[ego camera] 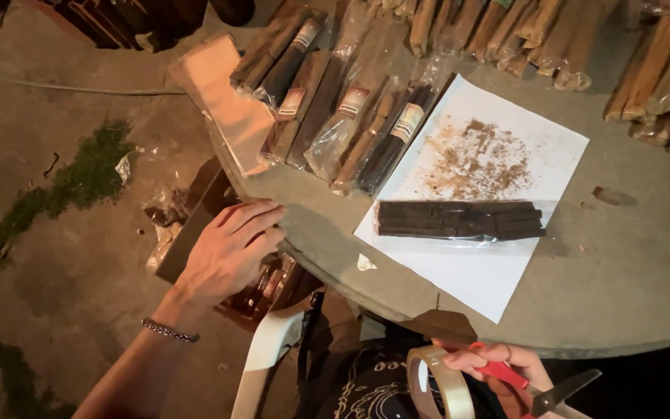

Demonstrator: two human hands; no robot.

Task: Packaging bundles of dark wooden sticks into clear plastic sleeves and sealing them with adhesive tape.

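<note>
My left hand reaches down beside the round table's rim, fingers apart, resting over a brown cardboard box holding packed sticks; it grips nothing I can see. My right hand is low at the near edge, holding red-handled scissors and a roll of clear tape. On the table a clear bag of dark brown sticks lies on a white paper sheet, below a scatter of brown crumbs.
Several clear bags of labelled sticks lie at the table's back left, with empty clear bags stacked beside them. More wrapped light-brown sticks line the far edge. A white plastic chair stands below; the floor is concrete with moss.
</note>
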